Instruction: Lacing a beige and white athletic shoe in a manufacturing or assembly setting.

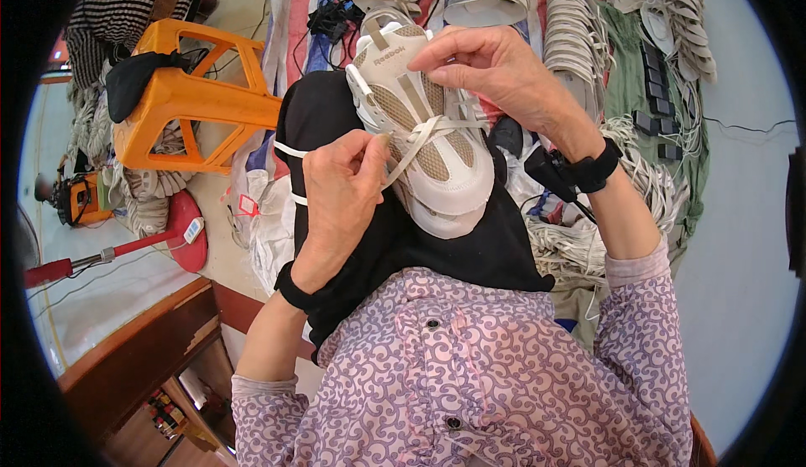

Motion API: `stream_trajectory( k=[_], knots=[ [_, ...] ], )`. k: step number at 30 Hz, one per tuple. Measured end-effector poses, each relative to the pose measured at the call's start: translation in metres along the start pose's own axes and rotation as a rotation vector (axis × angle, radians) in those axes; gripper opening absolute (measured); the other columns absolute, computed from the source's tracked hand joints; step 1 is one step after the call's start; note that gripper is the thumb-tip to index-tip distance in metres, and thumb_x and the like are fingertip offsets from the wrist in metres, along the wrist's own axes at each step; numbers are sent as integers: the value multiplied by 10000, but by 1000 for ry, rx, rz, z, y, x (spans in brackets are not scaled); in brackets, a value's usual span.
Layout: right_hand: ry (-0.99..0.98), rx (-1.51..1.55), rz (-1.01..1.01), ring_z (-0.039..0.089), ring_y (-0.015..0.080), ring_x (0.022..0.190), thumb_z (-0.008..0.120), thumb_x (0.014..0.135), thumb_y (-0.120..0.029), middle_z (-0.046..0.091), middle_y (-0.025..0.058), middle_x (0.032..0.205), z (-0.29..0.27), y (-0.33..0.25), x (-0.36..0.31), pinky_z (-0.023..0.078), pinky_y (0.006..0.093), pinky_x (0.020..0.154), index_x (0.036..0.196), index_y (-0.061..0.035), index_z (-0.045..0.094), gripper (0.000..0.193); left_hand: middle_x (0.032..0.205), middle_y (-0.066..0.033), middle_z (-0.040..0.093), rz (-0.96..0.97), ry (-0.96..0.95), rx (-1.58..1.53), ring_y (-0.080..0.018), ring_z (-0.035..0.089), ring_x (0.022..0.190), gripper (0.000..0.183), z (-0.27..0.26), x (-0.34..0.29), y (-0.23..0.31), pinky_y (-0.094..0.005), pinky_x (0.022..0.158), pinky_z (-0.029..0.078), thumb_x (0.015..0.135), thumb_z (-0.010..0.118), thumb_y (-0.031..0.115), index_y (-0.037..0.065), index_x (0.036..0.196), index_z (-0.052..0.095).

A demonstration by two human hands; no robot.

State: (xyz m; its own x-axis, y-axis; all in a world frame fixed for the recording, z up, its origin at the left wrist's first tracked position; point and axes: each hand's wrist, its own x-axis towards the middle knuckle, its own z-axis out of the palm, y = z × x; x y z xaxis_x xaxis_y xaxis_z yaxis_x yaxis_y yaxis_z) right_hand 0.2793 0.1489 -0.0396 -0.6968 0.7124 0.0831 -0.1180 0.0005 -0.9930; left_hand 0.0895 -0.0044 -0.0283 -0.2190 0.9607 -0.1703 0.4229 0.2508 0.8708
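Note:
A beige and white sneaker upper (445,182) with mesh panels rests on my lap, its tongue pointing away from me. A flat pale shoelace (428,131) crosses over its front. My left hand (342,194) is beside the upper's left edge, thumb and forefinger pinched on one end of the lace. Above the right side of the tongue hangs my right hand (504,73), thumb and forefinger brought together. Whatever lies between those fingertips is too small to make out. The lace's other end runs right, below that hand.
An orange plastic stool (168,119) stands at the left, a black cloth on it. Stacked shoe parts (578,39) lie on the striped sheet ahead. Bundled pale laces (571,249) spread to the right. A red round base (186,230) sits on the floor at left.

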Motion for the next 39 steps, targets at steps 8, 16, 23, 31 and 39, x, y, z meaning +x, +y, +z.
stream_trajectory(
  k=[8, 16, 23, 31, 39],
  knots=[
    [-141, -528, -235, 633, 243, 864, 671, 762, -30, 649, 130, 913, 11, -16, -12, 493, 339, 782, 906, 4, 706, 153, 570, -13, 578, -120, -19, -146, -56, 508, 450, 300, -4, 1, 4, -208, 429, 384, 979, 604, 192, -27, 785, 671],
    [4, -825, -340, 580, 307, 886, 678, 760, 3, 547, 117, 919, 17, -6, -42, 463, 378, 770, 872, 29, 584, 148, 637, 28, 575, -127, -72, -153, -21, 472, 493, 308, -8, 2, 3, -171, 452, 343, 1024, 552, 226, 8, 851, 683],
    [-3, -853, -380, 595, 341, 869, 638, 760, -25, 576, 138, 851, 15, -10, -15, 462, 434, 732, 775, 22, 586, 72, 640, 29, 574, -123, -43, -175, -22, 472, 497, 305, -6, 0, 4, -170, 459, 348, 1023, 557, 224, 6, 852, 683],
    [-49, -698, -369, 620, 323, 843, 657, 765, -13, 634, 144, 813, 30, -9, -1, 496, 419, 773, 795, 37, 685, 65, 608, -4, 578, -112, -59, -239, -44, 498, 469, 301, -5, -1, 3, -184, 429, 377, 1001, 581, 201, -18, 810, 662],
    [-147, -734, -305, 626, 339, 898, 641, 726, 27, 636, 166, 847, 51, -7, 7, 491, 424, 792, 798, 46, 704, 98, 570, 10, 551, 282, 132, 314, -49, 501, 481, 290, -1, -3, -10, -223, 441, 368, 987, 608, 187, -22, 794, 665]
  ],
)
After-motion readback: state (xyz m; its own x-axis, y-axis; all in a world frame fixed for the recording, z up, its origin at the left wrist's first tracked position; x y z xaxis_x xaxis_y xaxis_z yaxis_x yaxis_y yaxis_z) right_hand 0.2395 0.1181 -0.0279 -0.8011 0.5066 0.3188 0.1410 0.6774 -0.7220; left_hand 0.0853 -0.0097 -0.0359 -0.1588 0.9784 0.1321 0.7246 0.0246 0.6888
